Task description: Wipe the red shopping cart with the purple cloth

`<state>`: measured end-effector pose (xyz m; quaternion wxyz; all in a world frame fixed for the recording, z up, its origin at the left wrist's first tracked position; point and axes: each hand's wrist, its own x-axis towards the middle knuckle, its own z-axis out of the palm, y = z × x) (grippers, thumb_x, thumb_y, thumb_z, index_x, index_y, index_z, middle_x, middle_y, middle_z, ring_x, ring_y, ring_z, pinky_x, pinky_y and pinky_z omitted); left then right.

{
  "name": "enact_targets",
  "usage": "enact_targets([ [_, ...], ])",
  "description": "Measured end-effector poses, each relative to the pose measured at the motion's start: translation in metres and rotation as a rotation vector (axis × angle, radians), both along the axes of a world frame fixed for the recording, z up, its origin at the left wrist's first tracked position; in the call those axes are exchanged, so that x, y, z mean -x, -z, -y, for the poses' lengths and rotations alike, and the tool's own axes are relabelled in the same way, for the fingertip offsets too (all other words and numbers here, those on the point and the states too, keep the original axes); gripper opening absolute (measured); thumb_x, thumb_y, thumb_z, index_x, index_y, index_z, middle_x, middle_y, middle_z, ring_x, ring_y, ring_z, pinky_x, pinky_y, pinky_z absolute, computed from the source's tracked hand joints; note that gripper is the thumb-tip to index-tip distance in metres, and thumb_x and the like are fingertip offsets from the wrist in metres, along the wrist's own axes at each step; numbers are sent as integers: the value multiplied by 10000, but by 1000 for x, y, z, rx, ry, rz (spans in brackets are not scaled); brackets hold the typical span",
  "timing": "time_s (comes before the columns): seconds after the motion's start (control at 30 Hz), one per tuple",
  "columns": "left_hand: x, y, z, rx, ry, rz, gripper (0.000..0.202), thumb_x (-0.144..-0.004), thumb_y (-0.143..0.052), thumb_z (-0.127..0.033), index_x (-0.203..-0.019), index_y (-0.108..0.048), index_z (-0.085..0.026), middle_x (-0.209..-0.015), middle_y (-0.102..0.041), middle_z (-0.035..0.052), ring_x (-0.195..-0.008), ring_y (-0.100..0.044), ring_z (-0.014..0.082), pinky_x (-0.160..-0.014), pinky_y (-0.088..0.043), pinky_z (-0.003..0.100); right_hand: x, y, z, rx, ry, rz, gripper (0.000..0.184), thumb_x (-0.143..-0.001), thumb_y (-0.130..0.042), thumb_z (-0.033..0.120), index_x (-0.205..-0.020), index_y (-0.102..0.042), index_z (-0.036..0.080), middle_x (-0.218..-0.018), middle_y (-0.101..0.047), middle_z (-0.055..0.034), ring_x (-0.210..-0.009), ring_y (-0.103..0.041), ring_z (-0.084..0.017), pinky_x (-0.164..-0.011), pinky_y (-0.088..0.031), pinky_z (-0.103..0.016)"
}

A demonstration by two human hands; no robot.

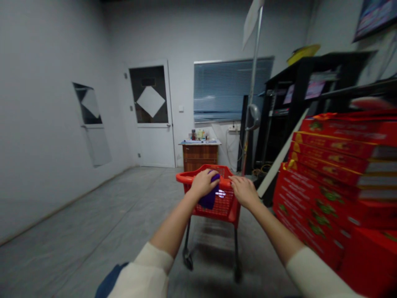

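Note:
A small red shopping cart point(226, 205) with a basket-weave body and dark legs on wheels stands right in front of me. My left hand point(203, 183) is closed over its near handle with a purple cloth point(208, 200) under the fingers; the cloth hangs down over the basket's near side. At the right end of the handle, my right hand point(244, 190) has its fingers curled over the red bar. Both arms reach forward, and the palms are hidden from this angle.
Red printed cartons point(328, 198) are stacked close on the right, before a black shelf point(310, 78). A metal pole point(254, 62) rises beyond the cart. Farther off are a wooden cabinet point(200, 154) with small bottles on top and a white door point(156, 145). Grey floor point(102, 231) stretches left.

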<state>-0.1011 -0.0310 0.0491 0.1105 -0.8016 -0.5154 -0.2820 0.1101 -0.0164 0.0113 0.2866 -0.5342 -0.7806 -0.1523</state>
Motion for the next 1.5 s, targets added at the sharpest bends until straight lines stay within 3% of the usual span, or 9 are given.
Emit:
enact_targets([
  [0.13,25,-1,1,19,-87,97,312,-946,-512,-436,-1177,-627,-259,-1138,-618,57,-1007,-629,198,-857,-496,299,-1,6,-6,-40,20,-61,374,-980,-411,334,-1253,-646,231,-1293,-643,-68,-1159,-537,-225,-1002,-367,-378],
  [0.23,11,3,5,-25,-140,90,366,-936,-510,-500,-1180,-633,-256,-1140,-617,76,-1002,-627,218,-868,-497,327,8,10,-5,-43,25,-79,369,-978,-412,308,-1256,-644,234,-1293,-641,-62,-1139,-537,-228,-992,-373,-379],
  [0.47,-1,6,3,-55,95,-17,368,-907,-584,-457,-1238,-610,-298,-1263,-591,40,-1083,-603,202,-930,-487,316,11,5,6,-16,-59,-82,408,-990,-329,242,-1265,-629,203,-1222,-677,-63,-1096,-556,-216,-967,-360,-348],
  [0.63,35,5,1,-18,16,104,338,-933,-543,-456,-1201,-625,-268,-1215,-609,38,-1082,-604,186,-945,-485,299,16,8,6,-45,-64,-139,392,-978,-343,229,-1218,-652,204,-1203,-683,-62,-1076,-553,-218,-959,-346,-347],
  [0.77,19,12,6,-86,-79,117,371,-917,-557,-494,-1200,-623,-264,-1229,-600,61,-1079,-600,214,-958,-479,344,26,11,6,-70,-41,-147,377,-975,-361,230,-1210,-655,222,-1207,-682,-57,-1076,-542,-224,-962,-338,-356],
  [0.9,1,14,5,-90,3,33,433,-854,-648,-514,-1218,-618,-280,-1289,-577,65,-1115,-588,234,-968,-476,360,23,10,6,-76,-39,-112,393,-984,-336,235,-1220,-650,217,-1201,-685,-60,-1060,-549,-220,-956,-341,-349],
  [1.03,25,8,-1,-26,56,49,365,-887,-622,-461,-1207,-624,-285,-1277,-585,39,-1115,-595,211,-953,-487,332,17,9,5,-75,-48,-83,409,-988,-317,248,-1224,-649,206,-1179,-690,-73,-1038,-559,-212,-942,-347,-343],
  [1.27,25,16,1,-88,-133,158,331,-942,-529,-446,-1199,-624,-259,-1275,-584,66,-1121,-583,216,-993,-464,352,28,11,6,-96,10,-104,386,-990,-342,259,-1218,-650,211,-1159,-689,-70,-1013,-549,-227,-919,-332,-352],
  [1.5,9,19,-5,-99,79,78,334,-944,-537,-419,-1230,-607,-264,-1308,-568,65,-1175,-559,212,-1031,-444,357,21,7,8,-86,23,-17,401,-1009,-312,282,-1230,-632,187,-1114,-695,-94,-993,-571,-215,-906,-350,-335],
])
